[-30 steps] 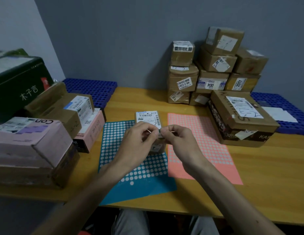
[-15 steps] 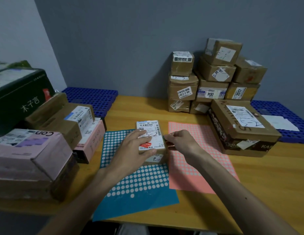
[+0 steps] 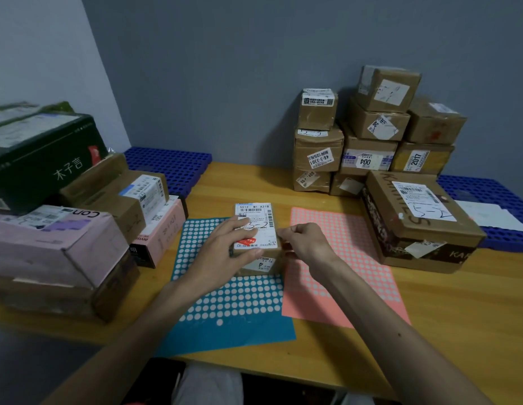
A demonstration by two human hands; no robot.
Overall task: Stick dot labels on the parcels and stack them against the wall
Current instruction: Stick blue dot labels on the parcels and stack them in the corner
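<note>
A small brown parcel [image 3: 255, 238] sits at the centre of the wooden surface [image 3: 447, 311], straddling the inner edges of a blue dot-label sheet [image 3: 225, 305] and a pink dot-label sheet [image 3: 342, 276]. Its white shipping label reads "501E- M1 A21B" above a barcode, with "3-2" handwritten below and a red mark near the bottom.

The left hand [image 3: 225, 252] lies on the parcel from 7 o'clock, fingers [image 3: 239, 226] spread flat over the label. The right hand [image 3: 305, 242] meets the parcel's 3 o'clock edge with fingertips pressed together; whether they pinch a dot, I cannot tell.

At 1 o'clock, a stack of parcels [image 3: 371, 135] stands against the grey wall [image 3: 225, 68], with tags reading "004", "2017" and "46-3-3301". At 3 o'clock lies a larger box [image 3: 415, 226] lettered "KA". At 9 o'clock, a pink carton [image 3: 58, 247] shows "Con" upside down.
</note>
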